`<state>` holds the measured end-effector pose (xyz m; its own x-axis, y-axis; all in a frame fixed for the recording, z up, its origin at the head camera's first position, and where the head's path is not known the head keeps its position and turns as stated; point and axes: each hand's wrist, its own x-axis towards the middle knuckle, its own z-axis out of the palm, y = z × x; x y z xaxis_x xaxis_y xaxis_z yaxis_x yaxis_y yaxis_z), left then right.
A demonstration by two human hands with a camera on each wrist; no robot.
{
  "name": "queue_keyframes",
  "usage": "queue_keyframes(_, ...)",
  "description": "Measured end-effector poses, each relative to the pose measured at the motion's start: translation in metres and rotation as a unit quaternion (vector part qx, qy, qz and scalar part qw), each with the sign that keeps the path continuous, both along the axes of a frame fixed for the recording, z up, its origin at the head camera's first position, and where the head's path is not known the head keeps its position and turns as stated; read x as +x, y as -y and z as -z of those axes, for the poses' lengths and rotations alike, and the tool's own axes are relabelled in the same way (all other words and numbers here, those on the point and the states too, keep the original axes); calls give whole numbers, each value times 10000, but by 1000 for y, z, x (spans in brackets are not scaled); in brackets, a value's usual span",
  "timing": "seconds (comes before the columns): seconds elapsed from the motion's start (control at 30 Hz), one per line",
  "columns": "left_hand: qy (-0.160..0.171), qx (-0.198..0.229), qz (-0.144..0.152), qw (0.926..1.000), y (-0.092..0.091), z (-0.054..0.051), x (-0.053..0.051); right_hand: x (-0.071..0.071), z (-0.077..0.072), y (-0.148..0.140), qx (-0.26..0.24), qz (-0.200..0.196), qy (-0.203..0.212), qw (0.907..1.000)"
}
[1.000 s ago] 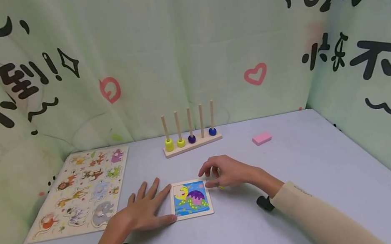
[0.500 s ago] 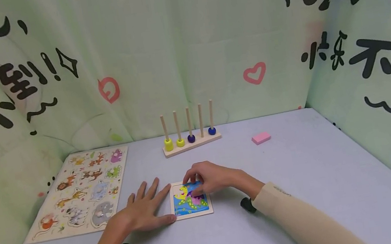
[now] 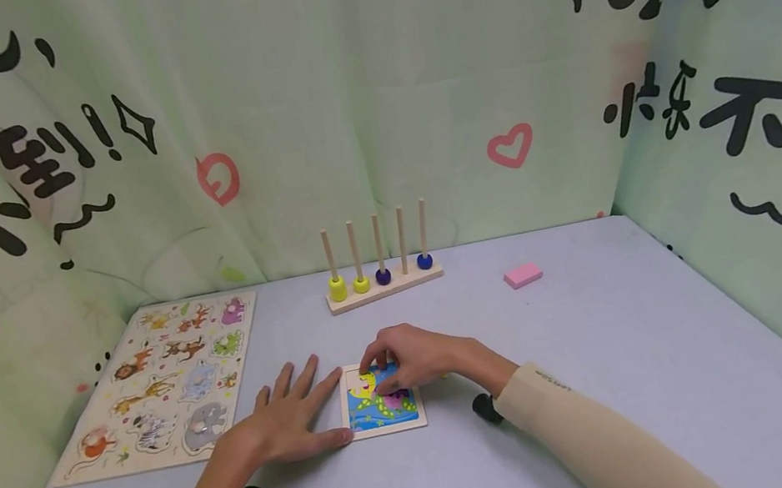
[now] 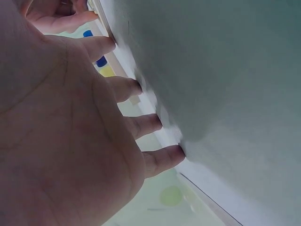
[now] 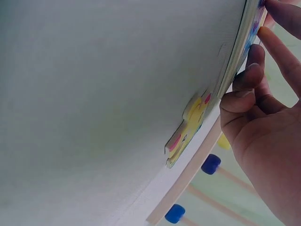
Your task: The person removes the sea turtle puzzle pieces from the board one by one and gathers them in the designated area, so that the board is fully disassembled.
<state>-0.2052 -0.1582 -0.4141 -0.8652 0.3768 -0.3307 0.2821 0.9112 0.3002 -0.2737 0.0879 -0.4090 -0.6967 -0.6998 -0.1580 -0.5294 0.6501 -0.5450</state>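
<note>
A small square jigsaw puzzle [image 3: 388,428] with a wooden frame lies in front of me; its picture shows a yellow dinosaur, purple and pink shapes and blue water. My left hand [image 3: 274,426] lies spread on the table, index fingertip and thumb touching the puzzle's left edge. Over the puzzle's upper right part is my right hand [image 3: 415,354], thumb and index finger down on the picture, other fingers bent. Whether they pinch a piece is hidden. In the right wrist view, a loose yellow puzzle piece [image 5: 190,127] with pink spots lies on the table beside the frame.
A large animal puzzle board [image 3: 171,344] lies at the left. At the back stands a wooden peg rack [image 3: 386,288] with yellow and blue beads. A pink block [image 3: 523,276] sits to the back right. Printed curtains [image 3: 371,112] surround the table.
My right hand has moved left from beside the puzzle's right edge to over its picture, shifting slightly farther left lately. The left hand and the puzzle have stayed in place.
</note>
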Motion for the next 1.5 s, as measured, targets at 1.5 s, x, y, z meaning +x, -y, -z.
queue_keyframes(1.5, -14, 112, 13, 9999, 8, 19, -10, 3, 0, -1, -119, 82, -8, 9999)
